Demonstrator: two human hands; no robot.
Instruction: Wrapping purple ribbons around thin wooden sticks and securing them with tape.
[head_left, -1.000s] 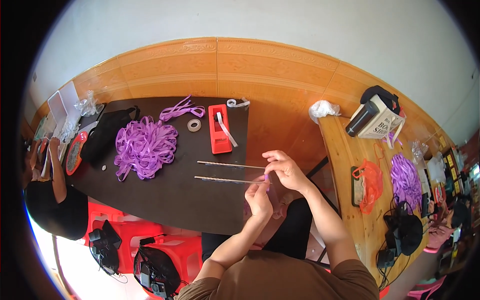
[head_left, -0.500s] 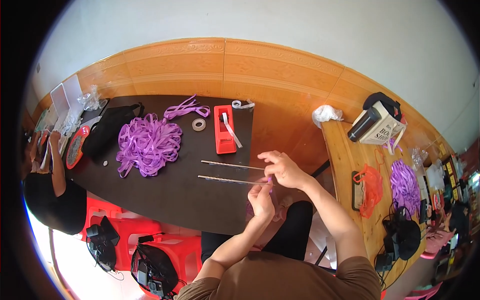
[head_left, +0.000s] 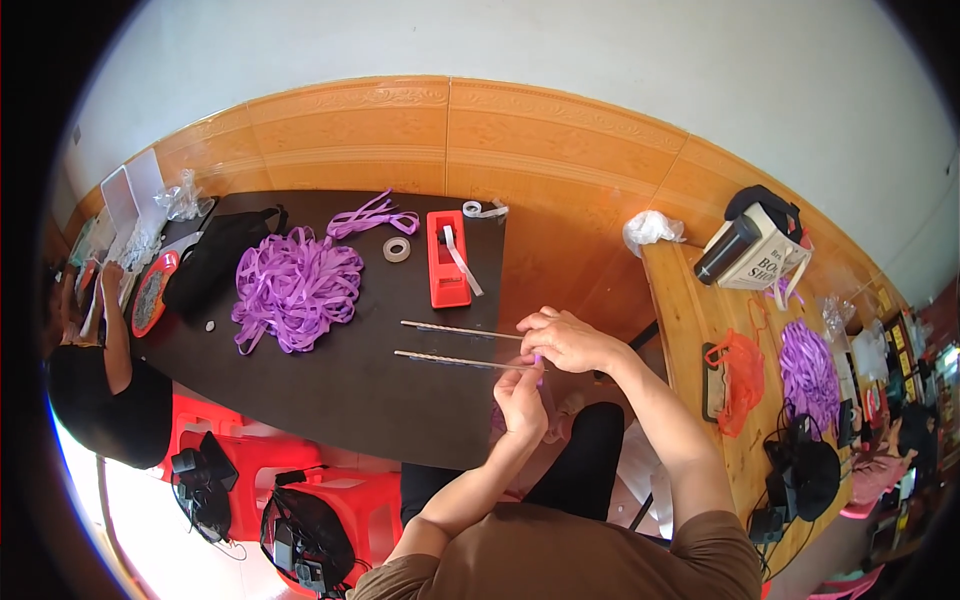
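Note:
Two thin metal rods, a farther one (head_left: 455, 329) and a nearer one (head_left: 450, 359), lie side by side across the right part of the dark table, their right ends at my hands. My left hand (head_left: 522, 400) is closed, pinching a purple ribbon (head_left: 540, 368) beside the nearer rod's end. Over the rods' right ends, my right hand (head_left: 568, 340) has its fingers bent together at the same ribbon. Little of the ribbon shows between the fingers. Below my hands, beyond the table edge, hangs more pale purple material, hard to make out.
On the dark table (head_left: 350, 400) are a heap of purple ribbon (head_left: 300, 290), a tape roll (head_left: 396, 249), a red tape dispenser (head_left: 448, 262) and a black bag (head_left: 215, 260). A wooden table (head_left: 690, 300) at right holds a red plastic bag (head_left: 742, 380). Another person (head_left: 110, 400) sits at left.
My right hand has lowered slightly, its spread fingers drawing together over the rods and ribbon. The left hand stays almost where it was.

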